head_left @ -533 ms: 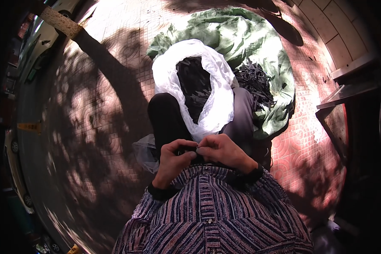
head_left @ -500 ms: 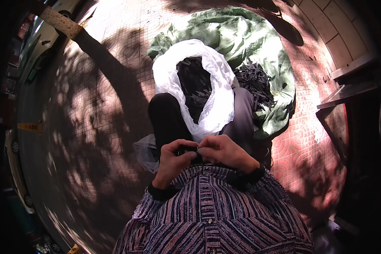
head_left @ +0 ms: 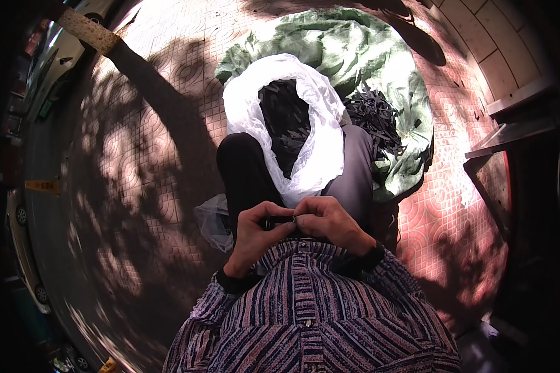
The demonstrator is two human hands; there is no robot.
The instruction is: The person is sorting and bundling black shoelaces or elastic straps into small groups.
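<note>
My left hand (head_left: pixel 255 235) and my right hand (head_left: pixel 333 222) meet in front of my lap, fingertips pinched together. Between them is something small and dark, with a tiny pale glint; its kind is too small to make out. Just beyond the hands, a white plastic bag (head_left: pixel 325 133) stands between my knees with its mouth wide, its rim folded outward. Inside lie many dark strips (head_left: pixel 284 118). Behind it to the right, a green woven sack (head_left: pixel 379 46) is spread on the ground, bearing a heap of black strips (head_left: pixel 374 118).
A clear plastic bag (head_left: pixel 215 222) lies beside my left knee. Red and pale patterned paving (head_left: pixel 149 155) surrounds me. A tree trunk (head_left: pixel 90 32) and parked cars (head_left: pixel 62 62) are on the left. At right stand a metal ledge (head_left: pixel 510 140) and a tiled wall (head_left: pixel 488 40).
Both hands stay pinched together, with only a slight shift of the fingers. The bags and heaps keep their places apart from a small shift of the view.
</note>
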